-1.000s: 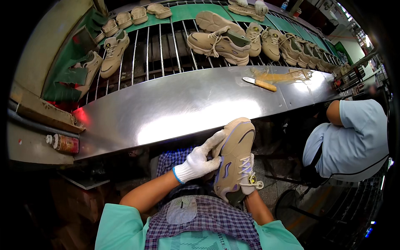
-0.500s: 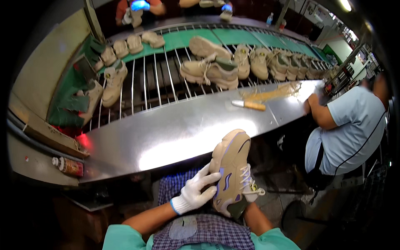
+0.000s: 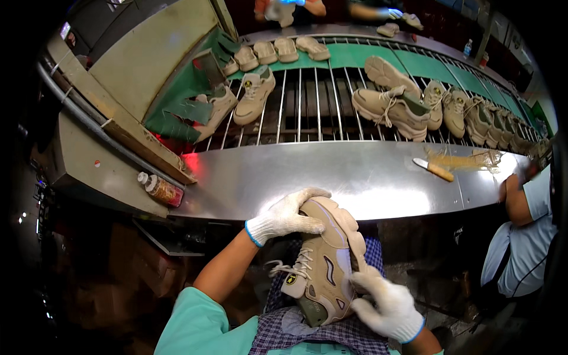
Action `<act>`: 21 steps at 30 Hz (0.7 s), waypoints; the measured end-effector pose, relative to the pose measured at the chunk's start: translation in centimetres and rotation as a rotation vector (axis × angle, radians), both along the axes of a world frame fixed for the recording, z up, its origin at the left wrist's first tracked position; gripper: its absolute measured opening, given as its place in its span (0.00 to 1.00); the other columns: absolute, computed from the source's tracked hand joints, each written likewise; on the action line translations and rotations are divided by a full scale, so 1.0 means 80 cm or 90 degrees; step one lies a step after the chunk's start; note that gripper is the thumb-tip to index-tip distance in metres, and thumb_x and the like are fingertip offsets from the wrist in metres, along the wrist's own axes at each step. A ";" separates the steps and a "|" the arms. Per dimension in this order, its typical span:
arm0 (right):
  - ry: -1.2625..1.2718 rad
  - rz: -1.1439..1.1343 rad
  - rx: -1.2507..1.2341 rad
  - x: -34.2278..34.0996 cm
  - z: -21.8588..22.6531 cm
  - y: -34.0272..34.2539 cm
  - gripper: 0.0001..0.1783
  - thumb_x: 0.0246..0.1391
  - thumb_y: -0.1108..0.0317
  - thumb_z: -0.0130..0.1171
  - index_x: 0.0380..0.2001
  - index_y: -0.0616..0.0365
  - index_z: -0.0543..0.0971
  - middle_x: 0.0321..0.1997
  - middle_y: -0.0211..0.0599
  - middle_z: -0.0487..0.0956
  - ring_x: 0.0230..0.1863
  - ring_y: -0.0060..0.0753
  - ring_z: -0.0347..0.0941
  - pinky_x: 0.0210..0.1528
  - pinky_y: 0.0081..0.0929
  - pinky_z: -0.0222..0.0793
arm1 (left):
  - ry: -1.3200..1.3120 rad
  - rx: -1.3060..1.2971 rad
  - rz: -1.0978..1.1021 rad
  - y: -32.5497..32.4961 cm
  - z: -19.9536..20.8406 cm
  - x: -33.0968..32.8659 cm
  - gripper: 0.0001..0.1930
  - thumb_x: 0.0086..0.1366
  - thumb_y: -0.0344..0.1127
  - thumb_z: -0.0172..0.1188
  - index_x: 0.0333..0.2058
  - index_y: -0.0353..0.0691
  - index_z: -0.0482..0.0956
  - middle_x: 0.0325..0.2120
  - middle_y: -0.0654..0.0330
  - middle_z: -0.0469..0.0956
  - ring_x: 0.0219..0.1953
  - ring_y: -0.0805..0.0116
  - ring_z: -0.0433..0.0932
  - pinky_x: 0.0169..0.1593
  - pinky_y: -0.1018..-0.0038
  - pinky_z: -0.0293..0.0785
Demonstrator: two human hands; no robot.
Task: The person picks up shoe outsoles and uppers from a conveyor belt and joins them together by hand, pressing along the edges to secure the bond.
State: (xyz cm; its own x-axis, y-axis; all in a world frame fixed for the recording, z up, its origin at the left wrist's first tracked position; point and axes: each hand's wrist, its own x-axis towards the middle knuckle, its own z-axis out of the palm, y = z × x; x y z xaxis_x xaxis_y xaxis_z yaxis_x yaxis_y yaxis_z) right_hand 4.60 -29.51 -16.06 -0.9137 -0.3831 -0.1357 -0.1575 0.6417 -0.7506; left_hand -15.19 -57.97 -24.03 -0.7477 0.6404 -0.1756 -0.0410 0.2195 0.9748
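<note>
A beige sneaker (image 3: 329,260) with lilac trim, pale laces and a dark green collar lining is held up over my lap, toe away from me. Its laces face left and its thick sole faces right. My left hand (image 3: 287,218), in a white knit glove with a blue cuff edge, wraps round the toe, thumb across the upper. On the other side, my right hand (image 3: 387,305), gloved alike, grips the sole edge towards the heel. Part of its fingertips is hidden behind the sole.
Beyond the metal ledge (image 3: 284,177), more beige sneakers (image 3: 393,109) stand on a roller conveyor with green sheeting. A wooden-handled knife (image 3: 435,170) lies at right, and a bottle (image 3: 161,189) at left. A co-worker (image 3: 523,231) is at right; other gloved hands work across the conveyor.
The sneaker has been turned over, its laces from right to left. My left hand has moved up to the toe; my right hand has come into sight at the sole. The view has swung left.
</note>
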 end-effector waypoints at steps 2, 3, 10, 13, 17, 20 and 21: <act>0.275 -0.017 0.011 -0.009 -0.017 0.005 0.38 0.45 0.72 0.74 0.63 0.59 0.77 0.60 0.54 0.79 0.49 0.55 0.84 0.48 0.46 0.83 | -0.013 -0.018 -0.013 0.005 0.009 0.002 0.54 0.49 0.53 0.84 0.68 0.29 0.70 0.60 0.46 0.78 0.64 0.56 0.77 0.70 0.62 0.71; 0.278 -0.047 0.131 -0.016 -0.013 0.000 0.38 0.46 0.73 0.71 0.64 0.60 0.76 0.60 0.56 0.79 0.54 0.60 0.82 0.51 0.50 0.83 | -0.011 -0.021 -0.022 0.010 0.012 -0.002 0.54 0.48 0.54 0.85 0.68 0.29 0.70 0.60 0.46 0.78 0.63 0.56 0.77 0.70 0.62 0.72; 0.338 -0.117 0.130 -0.093 -0.085 -0.031 0.32 0.55 0.76 0.65 0.65 0.58 0.75 0.61 0.60 0.79 0.50 0.61 0.85 0.50 0.46 0.85 | -0.021 -0.069 -0.054 0.018 -0.012 -0.012 0.54 0.48 0.58 0.84 0.66 0.29 0.71 0.59 0.44 0.78 0.62 0.54 0.77 0.68 0.62 0.73; 0.353 -0.102 0.113 -0.134 -0.095 -0.034 0.27 0.61 0.73 0.65 0.63 0.55 0.76 0.57 0.53 0.82 0.47 0.57 0.85 0.46 0.45 0.85 | -0.045 -0.082 -0.078 0.018 -0.009 -0.018 0.52 0.52 0.56 0.83 0.67 0.30 0.69 0.59 0.44 0.78 0.62 0.53 0.77 0.67 0.61 0.73; 0.212 -0.044 0.173 -0.184 -0.086 -0.044 0.22 0.69 0.58 0.60 0.63 0.50 0.77 0.47 0.45 0.84 0.39 0.52 0.85 0.42 0.44 0.84 | -0.065 -0.096 -0.081 0.015 -0.015 -0.019 0.54 0.52 0.56 0.84 0.68 0.30 0.67 0.58 0.44 0.78 0.62 0.52 0.78 0.67 0.61 0.74; 0.137 0.001 0.184 -0.222 -0.089 -0.045 0.24 0.74 0.51 0.52 0.64 0.51 0.76 0.42 0.50 0.86 0.40 0.54 0.86 0.43 0.47 0.83 | -0.033 -0.131 -0.083 0.015 -0.018 -0.019 0.54 0.52 0.57 0.83 0.68 0.30 0.67 0.58 0.43 0.79 0.62 0.50 0.80 0.67 0.60 0.76; 0.128 0.016 0.155 -0.232 -0.097 -0.044 0.24 0.74 0.52 0.52 0.64 0.51 0.76 0.43 0.51 0.86 0.41 0.55 0.86 0.44 0.47 0.83 | -0.022 -0.147 -0.081 0.018 -0.014 -0.020 0.54 0.52 0.57 0.83 0.68 0.29 0.67 0.58 0.43 0.79 0.62 0.50 0.80 0.67 0.60 0.76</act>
